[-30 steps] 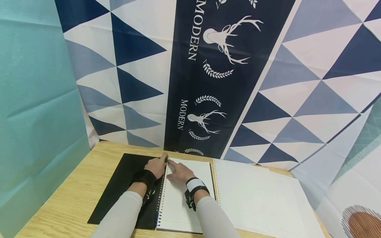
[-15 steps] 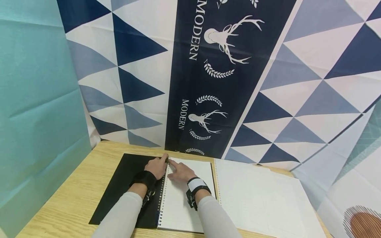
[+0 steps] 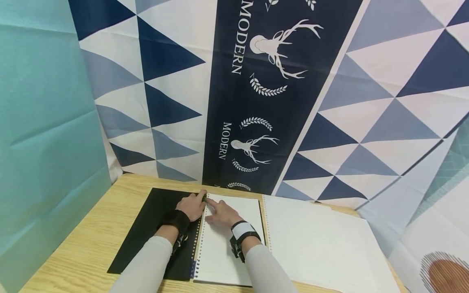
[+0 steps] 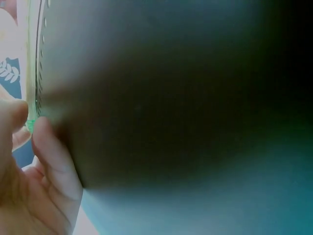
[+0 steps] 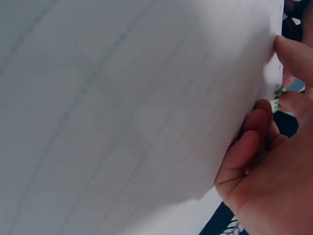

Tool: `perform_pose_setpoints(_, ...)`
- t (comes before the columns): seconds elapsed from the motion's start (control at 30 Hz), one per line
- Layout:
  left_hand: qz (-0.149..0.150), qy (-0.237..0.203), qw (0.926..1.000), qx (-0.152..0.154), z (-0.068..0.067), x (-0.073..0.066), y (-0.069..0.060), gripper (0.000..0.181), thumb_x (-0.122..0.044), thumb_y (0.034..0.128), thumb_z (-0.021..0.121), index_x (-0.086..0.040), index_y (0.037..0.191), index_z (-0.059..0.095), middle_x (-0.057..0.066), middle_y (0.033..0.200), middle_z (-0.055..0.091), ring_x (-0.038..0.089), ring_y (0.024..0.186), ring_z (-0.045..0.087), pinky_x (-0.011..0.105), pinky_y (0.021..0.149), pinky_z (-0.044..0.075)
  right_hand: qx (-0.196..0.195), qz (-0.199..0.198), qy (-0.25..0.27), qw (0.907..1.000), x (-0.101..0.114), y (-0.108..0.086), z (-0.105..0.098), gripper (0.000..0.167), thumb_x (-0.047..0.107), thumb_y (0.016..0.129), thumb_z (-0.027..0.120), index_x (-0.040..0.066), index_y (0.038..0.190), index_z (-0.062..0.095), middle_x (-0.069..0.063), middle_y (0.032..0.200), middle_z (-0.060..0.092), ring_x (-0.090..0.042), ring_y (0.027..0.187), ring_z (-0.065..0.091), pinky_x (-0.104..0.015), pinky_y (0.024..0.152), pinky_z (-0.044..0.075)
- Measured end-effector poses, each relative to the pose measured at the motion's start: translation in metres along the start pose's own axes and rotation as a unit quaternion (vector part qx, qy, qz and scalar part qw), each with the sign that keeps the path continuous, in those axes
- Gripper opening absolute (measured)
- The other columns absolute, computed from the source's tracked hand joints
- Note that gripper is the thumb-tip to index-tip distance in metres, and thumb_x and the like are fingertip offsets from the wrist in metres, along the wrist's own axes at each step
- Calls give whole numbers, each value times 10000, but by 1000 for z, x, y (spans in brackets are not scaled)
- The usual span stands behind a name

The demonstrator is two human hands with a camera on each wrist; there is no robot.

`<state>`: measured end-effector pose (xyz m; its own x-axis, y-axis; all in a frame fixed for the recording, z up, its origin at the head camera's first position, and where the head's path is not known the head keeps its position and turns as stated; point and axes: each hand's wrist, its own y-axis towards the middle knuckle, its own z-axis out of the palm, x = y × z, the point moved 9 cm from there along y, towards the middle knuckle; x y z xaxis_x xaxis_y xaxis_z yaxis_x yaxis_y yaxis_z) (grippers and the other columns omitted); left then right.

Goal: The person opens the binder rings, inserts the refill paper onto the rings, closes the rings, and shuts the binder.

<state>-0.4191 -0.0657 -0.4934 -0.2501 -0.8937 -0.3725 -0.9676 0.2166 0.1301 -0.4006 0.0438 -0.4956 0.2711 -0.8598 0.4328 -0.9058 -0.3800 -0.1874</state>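
My left hand (image 3: 190, 206) is at the top of an opened loose-leaf notebook, over its black cover (image 3: 137, 236). Its thumb and fingertips pinch a small green binding clip (image 4: 31, 126) at the punched edge. From the other side my right hand (image 3: 222, 214) lies over the white lined pages (image 3: 223, 256). Its index finger reaches out straight to the green clip, which the right wrist view also shows. The right thumb is spread apart on the page edge, while the other fingers bend against the paper. A blue binding clip (image 3: 193, 269) sits at the lower end of the spine.
Loose punched sheets (image 3: 318, 240) lie on the wooden table (image 3: 80, 240) right of the notebook. Behind the table hangs a patterned cloth (image 3: 176, 81), with a teal cloth (image 3: 47, 122) at the left.
Both hands stay at the top of the spine. My left wrist has shifted slightly left, and the gap between cover and pages looks a little wider lower down.
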Motion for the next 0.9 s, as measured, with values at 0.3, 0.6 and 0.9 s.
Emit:
perform_pose_setpoints(0.3,-49,50,9999,158,4,-4,0,479,-262,1030,564,-280,1487,421,233,1163,633,286,610,536,408,550,447,-247,375,-1492,9878,20,-34,6,607,406,968,655,307,1533,456,-116,1154,494,-271,995,456,-487,829,477)
perform_pose_setpoints(0.6,-145,-26,9998,116,2,-1,-2,447,-269,1024,566,-257,1459,466,228,1168,628,281,601,526,399,546,430,7,455,-1784,9829,47,-86,24,604,494,881,716,352,1447,562,-114,1425,517,-332,1269,506,-645,974,465)
perform_pose_setpoints(0.9,-282,24,9995,115,2,-4,-2,439,-287,1023,577,-259,1450,482,219,1132,627,307,657,558,462,600,489,199,121,-1979,9799,59,-113,32,562,500,821,766,358,1347,629,-27,1489,529,-290,1328,511,-622,977,481)
